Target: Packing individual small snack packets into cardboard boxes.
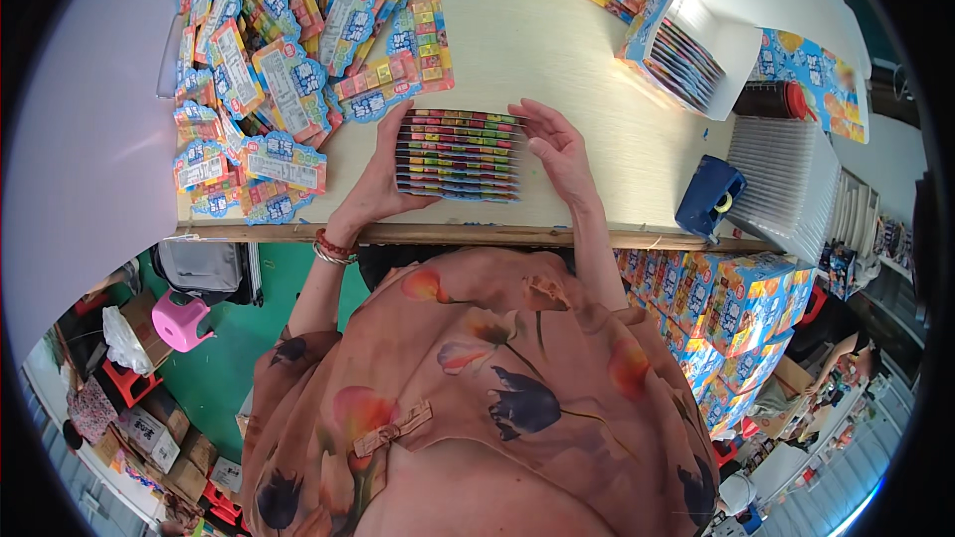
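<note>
A row of colourful flat blister packs [458, 156], each with a line of small coloured pieces, stands tightly lined up near the table's front edge. My left hand [380, 177] grips its left end, and some of those fingers are hidden by the packs. At the right end my right hand [559, 151] is open, fingers loosely stretched with the tips by the far right corner. Whether those tips touch the packs I cannot tell. Just beyond my left hand lie a loose pack [378, 83] and a big heap of similar packs [288, 80].
An open white-lined box [736, 10] holding several packs stands at the far right. Nearer are a blue tape dispenser [710, 197] and a stack of white trays [781, 179]. Printed boxes [741, 303] are piled below the table's right side. A pink stool [181, 320] stands on the green floor.
</note>
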`<action>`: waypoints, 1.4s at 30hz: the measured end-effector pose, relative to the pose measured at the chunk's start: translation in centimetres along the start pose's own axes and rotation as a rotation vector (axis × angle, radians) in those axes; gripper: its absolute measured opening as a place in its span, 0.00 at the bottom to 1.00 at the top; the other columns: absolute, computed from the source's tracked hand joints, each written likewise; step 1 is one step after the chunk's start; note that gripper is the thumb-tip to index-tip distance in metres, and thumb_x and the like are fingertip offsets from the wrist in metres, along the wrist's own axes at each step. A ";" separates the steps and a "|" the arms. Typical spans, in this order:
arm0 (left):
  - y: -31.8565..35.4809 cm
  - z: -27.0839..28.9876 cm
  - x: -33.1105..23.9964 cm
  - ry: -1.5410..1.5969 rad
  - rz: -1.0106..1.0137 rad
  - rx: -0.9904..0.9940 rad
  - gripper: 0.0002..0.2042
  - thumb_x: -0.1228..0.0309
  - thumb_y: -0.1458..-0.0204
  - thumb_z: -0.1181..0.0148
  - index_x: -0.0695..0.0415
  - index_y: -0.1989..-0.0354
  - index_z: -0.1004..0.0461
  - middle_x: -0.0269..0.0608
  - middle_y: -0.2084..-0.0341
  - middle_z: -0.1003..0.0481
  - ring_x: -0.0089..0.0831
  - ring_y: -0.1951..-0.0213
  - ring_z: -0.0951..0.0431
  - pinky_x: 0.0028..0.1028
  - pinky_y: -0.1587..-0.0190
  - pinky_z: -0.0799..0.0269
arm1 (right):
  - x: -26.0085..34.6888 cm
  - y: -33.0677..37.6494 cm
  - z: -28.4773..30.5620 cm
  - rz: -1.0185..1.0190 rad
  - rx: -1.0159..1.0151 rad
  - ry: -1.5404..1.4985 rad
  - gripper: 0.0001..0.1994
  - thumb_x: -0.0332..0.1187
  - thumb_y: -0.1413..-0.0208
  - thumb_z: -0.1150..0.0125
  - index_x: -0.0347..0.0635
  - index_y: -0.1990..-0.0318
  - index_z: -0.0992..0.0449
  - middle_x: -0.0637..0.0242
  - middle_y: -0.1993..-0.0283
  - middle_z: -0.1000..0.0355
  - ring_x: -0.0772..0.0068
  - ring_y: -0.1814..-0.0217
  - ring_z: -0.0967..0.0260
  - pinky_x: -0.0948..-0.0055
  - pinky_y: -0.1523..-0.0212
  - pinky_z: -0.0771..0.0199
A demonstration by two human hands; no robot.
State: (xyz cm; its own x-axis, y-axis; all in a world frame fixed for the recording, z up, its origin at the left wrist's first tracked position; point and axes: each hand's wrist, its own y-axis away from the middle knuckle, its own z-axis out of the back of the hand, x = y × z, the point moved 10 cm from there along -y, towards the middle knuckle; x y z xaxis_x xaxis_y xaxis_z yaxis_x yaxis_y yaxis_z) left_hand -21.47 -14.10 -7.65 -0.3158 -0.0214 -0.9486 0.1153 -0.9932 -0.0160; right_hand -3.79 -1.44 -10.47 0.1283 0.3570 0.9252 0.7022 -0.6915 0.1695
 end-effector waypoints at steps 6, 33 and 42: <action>0.0 0.0 -0.1 -0.008 -0.001 0.003 0.59 0.70 0.70 0.22 0.58 0.31 0.62 0.52 0.36 0.50 0.45 0.35 0.45 0.36 0.34 0.46 | 0.0 0.0 -0.2 -0.002 0.015 0.024 0.28 0.25 0.48 0.38 0.37 0.38 0.36 0.57 0.39 0.34 0.66 0.34 0.40 0.68 0.31 0.44; 0.1 -0.1 0.0 0.018 -0.020 -0.007 0.60 0.70 0.68 0.23 0.58 0.30 0.66 0.52 0.36 0.49 0.44 0.35 0.45 0.36 0.34 0.46 | 0.0 0.3 -0.8 0.091 0.018 0.158 0.22 0.27 0.42 0.43 0.35 0.40 0.36 0.59 0.39 0.34 0.67 0.37 0.37 0.68 0.34 0.40; 0.2 -0.4 -0.3 -0.015 -0.067 0.025 0.66 0.71 0.66 0.23 0.55 0.31 0.80 0.54 0.32 0.56 0.44 0.31 0.51 0.37 0.32 0.50 | 1.8 1.7 -2.2 0.373 -0.240 0.682 0.20 0.33 0.35 0.53 0.38 0.37 0.40 0.53 0.43 0.32 0.58 0.43 0.30 0.67 0.44 0.30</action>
State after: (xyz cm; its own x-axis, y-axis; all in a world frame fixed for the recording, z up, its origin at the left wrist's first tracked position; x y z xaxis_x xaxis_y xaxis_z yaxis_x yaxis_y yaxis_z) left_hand -20.95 -14.27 -7.52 -0.3366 0.0432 -0.9407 0.0703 -0.9950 -0.0709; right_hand -3.87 -3.37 -7.79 -0.1853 -0.3315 0.9251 0.5182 -0.8328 -0.1947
